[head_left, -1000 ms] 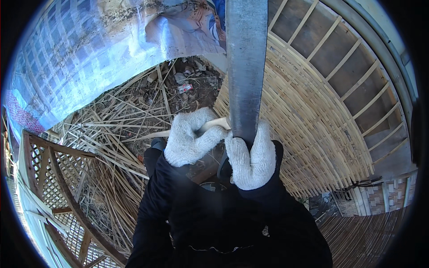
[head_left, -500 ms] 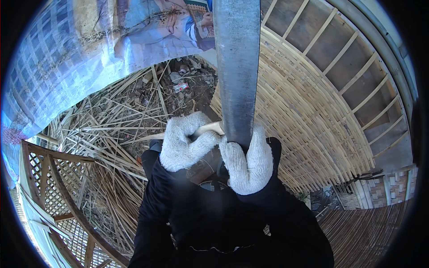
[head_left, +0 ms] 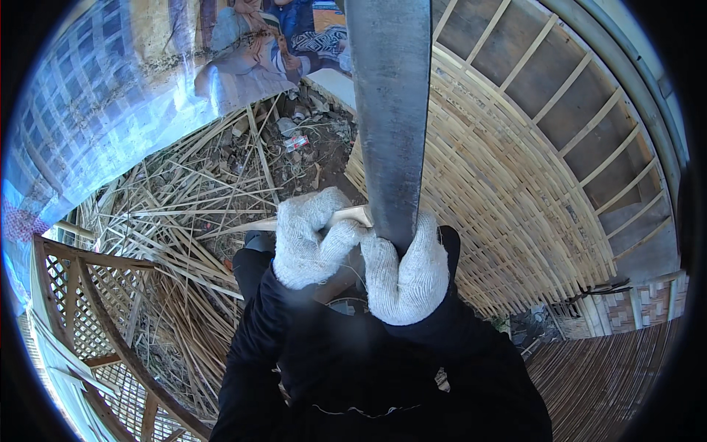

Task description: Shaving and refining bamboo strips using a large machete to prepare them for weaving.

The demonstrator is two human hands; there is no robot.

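Both my hands wear white knitted gloves and are close together before my body. My right hand (head_left: 407,280) is closed around the lower end of a machete (head_left: 389,103), whose broad grey blade stretches away from me toward the top; its handle is hidden. A pale bamboo strip (head_left: 352,214) is pinched between the thumb and curled fingers of my left hand (head_left: 313,239). The strip's right end meets the left edge of the blade, just beyond my right thumb, and its other part runs out leftward past the glove.
Split bamboo strips (head_left: 199,199) lie heaped on the ground at left, beside a lattice panel (head_left: 77,295) in a wooden frame. A woven bamboo panel (head_left: 501,184) spreads at right. Beyond the blue-white sheet (head_left: 140,110), parts of people (head_left: 291,44) show at the far side.
My left hand has shifted slightly down and right with the bamboo strip, whose end still meets the blade. At the far side, the visible people have changed position.
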